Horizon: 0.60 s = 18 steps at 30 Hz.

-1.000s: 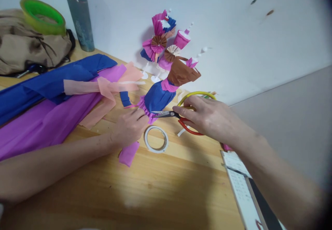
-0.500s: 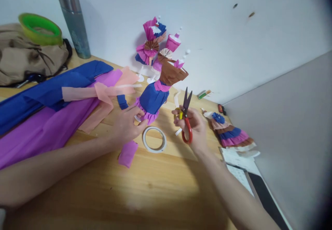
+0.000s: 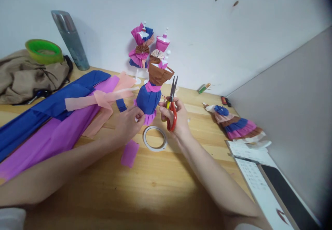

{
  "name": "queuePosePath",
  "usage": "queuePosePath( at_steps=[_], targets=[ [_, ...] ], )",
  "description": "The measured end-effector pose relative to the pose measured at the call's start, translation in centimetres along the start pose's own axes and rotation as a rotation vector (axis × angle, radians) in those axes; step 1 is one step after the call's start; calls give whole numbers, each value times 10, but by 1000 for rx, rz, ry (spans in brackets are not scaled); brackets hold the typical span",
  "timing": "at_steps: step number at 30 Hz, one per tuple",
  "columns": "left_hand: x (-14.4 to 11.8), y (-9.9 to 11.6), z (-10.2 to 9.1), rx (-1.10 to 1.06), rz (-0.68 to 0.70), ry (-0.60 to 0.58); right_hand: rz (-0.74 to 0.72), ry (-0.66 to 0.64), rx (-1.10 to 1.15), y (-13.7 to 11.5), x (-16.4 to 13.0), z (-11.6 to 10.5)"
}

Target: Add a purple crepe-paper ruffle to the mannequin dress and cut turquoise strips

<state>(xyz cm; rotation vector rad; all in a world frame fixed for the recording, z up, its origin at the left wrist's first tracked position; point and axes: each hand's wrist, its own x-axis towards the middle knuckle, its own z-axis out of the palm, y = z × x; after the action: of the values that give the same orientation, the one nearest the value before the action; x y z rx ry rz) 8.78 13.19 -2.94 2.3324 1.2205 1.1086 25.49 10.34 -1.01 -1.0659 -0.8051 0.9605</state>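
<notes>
In front of me stands a small dress form in a crepe-paper dress (image 3: 148, 99), with a brown top, pink waistband, blue skirt and pink ruffled hem. My left hand (image 3: 130, 121) pinches the hem at its lower left. My right hand (image 3: 181, 117) is on the other side, holding scissors (image 3: 171, 120) with red and yellow handles, their blades pointing up and slightly parted. The right fingers are close to the skirt; I cannot tell whether they touch it. Below the dress lies a roll of double-sided tape (image 3: 155, 149), and a pink paper piece (image 3: 130, 154) is beside it.
Blue (image 3: 85, 81), purple (image 3: 62, 135) and peach crepe paper (image 3: 103, 114) spread across the left. Behind them are a bottle (image 3: 71, 41) and a green tape roll (image 3: 44, 52) on a brown bag (image 3: 15, 74). More dressed forms (image 3: 141, 52) stand at the wall; a layered dress (image 3: 236, 124) lies right.
My right hand has brought the scissors left, closer to the dress. My left hand keeps its pinch on the hem. The view has shifted slightly.
</notes>
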Motion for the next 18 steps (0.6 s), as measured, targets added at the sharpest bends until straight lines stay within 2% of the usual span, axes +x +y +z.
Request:
queuePosePath(
  at_steps=[4, 6, 11, 14, 18],
  targets=[
    [-6, -7, -2, 246, 468, 105, -6, -25, 35, 0, 1, 8],
    [-7, -9, -3, 330, 585, 149, 3, -24, 52, 1, 0, 11],
    [-6, -11, -2, 370, 648, 144, -44, -20, 45, 2, 0, 13],
    [-6, -12, -3, 384, 660, 136, -152, -25, 3, -6, 4, 12],
    [-7, -13, -2, 380, 642, 111, -345, -101, -59, -26, 17, 13]
  ],
)
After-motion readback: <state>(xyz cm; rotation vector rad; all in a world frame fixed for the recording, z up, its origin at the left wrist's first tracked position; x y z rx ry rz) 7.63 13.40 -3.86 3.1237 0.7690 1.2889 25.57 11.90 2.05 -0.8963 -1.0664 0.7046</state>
